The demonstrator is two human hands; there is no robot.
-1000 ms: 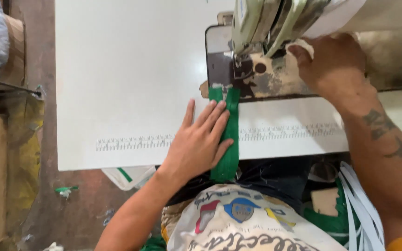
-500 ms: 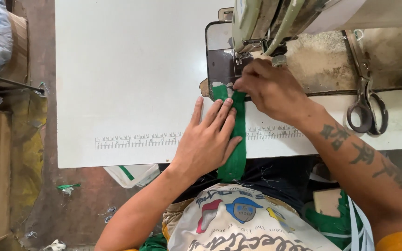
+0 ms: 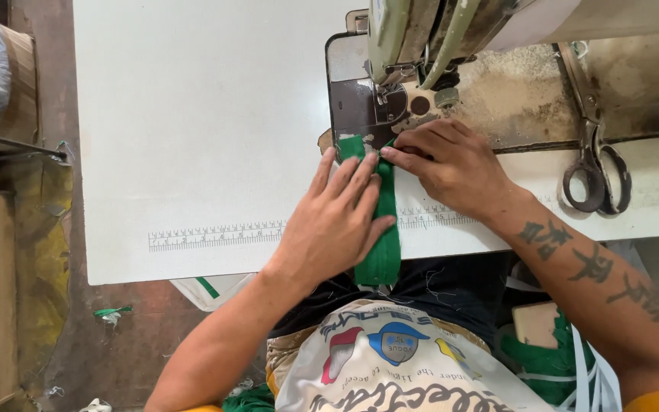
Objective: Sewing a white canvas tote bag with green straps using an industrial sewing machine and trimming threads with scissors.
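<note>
Green fabric strip [image 3: 381,229]: long axis toward sewing machine [image 3: 406,46], front end under needle. Left hand [image 3: 341,217] flat on top, fingers spread; right hand [image 3: 451,164] nearer needle, fingertips pinching edge.

- 2 hands: left hand [image 3: 337,221] and right hand [image 3: 448,164], both centre frame
- 1 green fabric strip [image 3: 381,229], centre
- 1 sewing machine [image 3: 421,46], top centre
- 1 pair of scissors [image 3: 595,164], right
- 1 white table [image 3: 192,114] with 1 printed ruler strip [image 3: 215,235], left centre
</note>
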